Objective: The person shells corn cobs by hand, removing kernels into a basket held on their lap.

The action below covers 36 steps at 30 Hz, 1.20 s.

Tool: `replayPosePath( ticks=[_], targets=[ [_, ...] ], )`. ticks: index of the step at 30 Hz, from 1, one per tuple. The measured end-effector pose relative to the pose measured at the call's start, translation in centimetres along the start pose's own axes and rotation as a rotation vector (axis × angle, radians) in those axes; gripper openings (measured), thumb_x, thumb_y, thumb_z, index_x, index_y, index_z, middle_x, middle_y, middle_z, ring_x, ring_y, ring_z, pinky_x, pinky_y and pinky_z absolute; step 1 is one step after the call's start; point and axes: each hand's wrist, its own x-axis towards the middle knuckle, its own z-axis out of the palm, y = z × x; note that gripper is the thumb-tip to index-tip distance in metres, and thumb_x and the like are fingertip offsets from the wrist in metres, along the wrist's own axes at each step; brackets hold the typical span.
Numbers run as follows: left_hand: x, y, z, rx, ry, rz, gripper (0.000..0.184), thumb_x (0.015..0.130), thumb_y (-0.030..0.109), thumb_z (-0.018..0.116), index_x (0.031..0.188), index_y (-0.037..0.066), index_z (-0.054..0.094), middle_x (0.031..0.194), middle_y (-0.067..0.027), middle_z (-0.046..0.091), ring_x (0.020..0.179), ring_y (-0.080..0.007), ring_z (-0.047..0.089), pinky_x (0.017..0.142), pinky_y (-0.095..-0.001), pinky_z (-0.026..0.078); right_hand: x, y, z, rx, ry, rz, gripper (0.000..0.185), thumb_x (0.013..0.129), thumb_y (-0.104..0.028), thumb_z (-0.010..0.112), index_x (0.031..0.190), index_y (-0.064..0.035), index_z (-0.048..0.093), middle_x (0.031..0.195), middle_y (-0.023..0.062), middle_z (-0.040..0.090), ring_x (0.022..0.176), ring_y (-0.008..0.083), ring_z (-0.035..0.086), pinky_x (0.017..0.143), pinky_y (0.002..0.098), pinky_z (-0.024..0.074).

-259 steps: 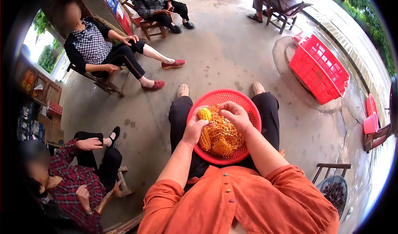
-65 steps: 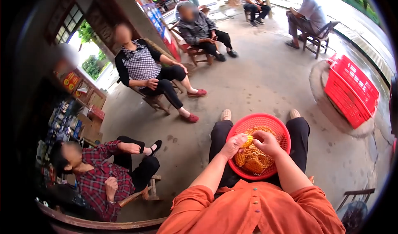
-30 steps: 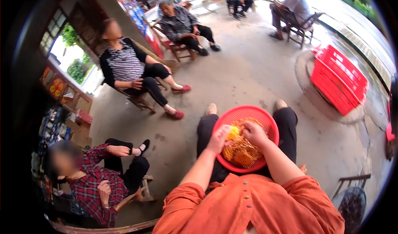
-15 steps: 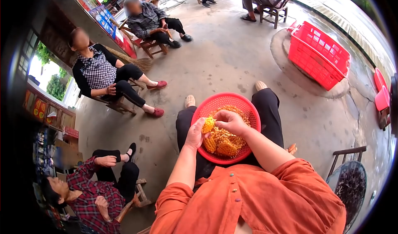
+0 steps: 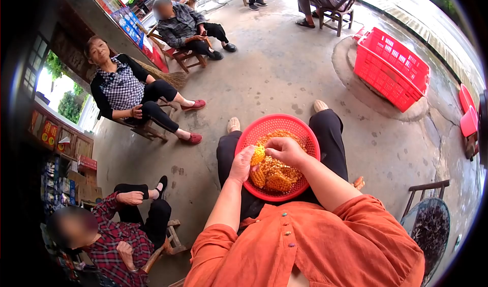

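Note:
A round red perforated basket (image 5: 312, 143) rests on the lap between my legs, with loose orange corn kernels (image 5: 288, 171) and corn cobs (image 5: 278, 182) inside. My left hand (image 5: 242, 166) is wrapped round a bright yellow corn cob (image 5: 257, 155) above the basket's left side. Beside it, my right hand (image 5: 285, 150) has its fingers bent together at the cob's right edge; whether kernels are between the fingertips is too small to tell.
Red crates (image 5: 390, 69) stand on the floor at the upper right. Seated people (image 5: 120, 86) are at the left and the far side. A dark-filled round container (image 5: 428, 231) is at the lower right, near a wooden chair rail (image 5: 428, 186). Pink basins (image 5: 468, 121) lie at the right edge.
The camera view has shifted between the older frames. The held cob stays in my left hand; my right hand has stayed close to it, with only small finger movement since the last frame.

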Motion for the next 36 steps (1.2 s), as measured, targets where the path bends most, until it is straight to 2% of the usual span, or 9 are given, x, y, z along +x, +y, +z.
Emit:
replayPosePath(
  ticks=[3,6,9,14,15,16,31,34,36],
  targets=[
    [0.0,-0.7,-0.3,0.038,0.043,-0.010,0.030,0.100,0.032,0.049,0.105,0.006,0.062,0.082,-0.0040,0.064,0.054,-0.0107,0.052,0.045,-0.0224,0.039,-0.3,-1.3,-0.6,-0.308,0.026,-0.156,0.019,0.086,-0.019,0.068,0.096,-0.0030,0.068,0.081,0.0139,0.068,0.075,0.0222,0.066,0.069,0.0341,0.0516],
    [0.0,-1.0,-0.7,0.122,0.022,0.006,0.027,0.100,0.031,0.050,0.111,0.010,0.062,0.085,0.0006,0.061,0.059,-0.0062,0.049,0.046,-0.0206,0.037,-0.1,-0.8,-0.8,-0.491,0.055,-0.350,0.014,0.083,-0.018,0.068,0.088,-0.0047,0.069,0.077,0.0155,0.067,0.071,0.0319,0.066,0.063,0.0391,0.0515],
    [-0.2,0.1,0.1,0.152,-0.030,-0.013,0.027,0.100,0.031,0.050,0.109,0.008,0.062,0.080,-0.0009,0.061,0.052,-0.0075,0.048,0.045,-0.0203,0.038,-0.4,-2.3,-0.8,-0.570,0.033,-0.446,0.012,0.083,-0.016,0.067,0.084,-0.0042,0.069,0.076,0.0156,0.066,0.070,0.0334,0.065,0.063,0.0411,0.0513],
    [-0.2,-0.1,-0.2,0.190,-0.022,-0.047,0.028,0.100,0.032,0.051,0.109,0.009,0.064,0.086,0.0031,0.064,0.062,-0.0038,0.054,0.045,-0.0185,0.037,-0.2,-1.8,-0.4,-0.688,0.042,-0.587,0.007,0.082,-0.011,0.065,0.081,-0.0041,0.065,0.072,0.0141,0.064,0.067,0.0334,0.063,0.060,0.0417,0.0505],
    [-0.2,0.0,-0.1,0.194,-0.025,-0.037,0.028,0.100,0.031,0.051,0.110,0.009,0.064,0.087,0.0031,0.064,0.064,-0.0035,0.055,0.045,-0.0181,0.037,-0.2,-1.6,-0.3,-0.692,0.040,-0.590,0.007,0.082,-0.011,0.065,0.081,-0.0041,0.065,0.072,0.0141,0.064,0.067,0.0334,0.063,0.060,0.0417,0.0505],
    [-0.3,0.2,0.4,0.206,0.019,-0.024,0.031,0.099,0.034,0.051,0.109,0.008,0.065,0.075,0.0042,0.059,0.052,-0.0035,0.047,0.045,-0.0202,0.038,-0.2,-1.3,-0.2,-0.699,0.051,-0.597,0.007,0.083,-0.011,0.064,0.081,-0.0041,0.064,0.072,0.0141,0.064,0.067,0.0337,0.063,0.060,0.0420,0.0503],
    [-0.1,-0.7,0.3,0.340,-0.068,0.079,0.032,0.100,0.034,0.049,0.110,0.007,0.063,0.078,0.0035,0.059,0.054,-0.0047,0.050,0.046,-0.0204,0.040,-0.2,0.7,0.4,-0.793,0.107,-0.435,0.006,0.084,-0.011,0.060,0.082,-0.0047,0.060,0.072,0.0170,0.061,0.068,0.0388,0.060,0.060,0.0460,0.0482],
    [-0.5,-0.1,0.6,0.336,-0.030,0.015,0.032,0.100,0.034,0.048,0.111,0.008,0.063,0.082,0.0040,0.060,0.061,-0.0030,0.052,0.049,-0.0190,0.040,-0.3,0.4,0.3,-0.672,0.141,-0.417,0.007,0.086,-0.010,0.060,0.086,-0.0037,0.062,0.073,0.0170,0.062,0.068,0.0358,0.062,0.062,0.0410,0.0500],
    [-0.5,0.1,0.8,0.267,-0.022,0.023,0.033,0.100,0.035,0.048,0.111,0.008,0.063,0.084,0.0044,0.061,0.064,-0.0025,0.053,0.050,-0.0185,0.040,-0.5,0.1,0.4,-0.463,0.130,-0.298,0.008,0.089,-0.010,0.061,0.090,-0.0019,0.063,0.074,0.0140,0.064,0.067,0.0264,0.063,0.063,0.0344,0.0505]
  ],
)
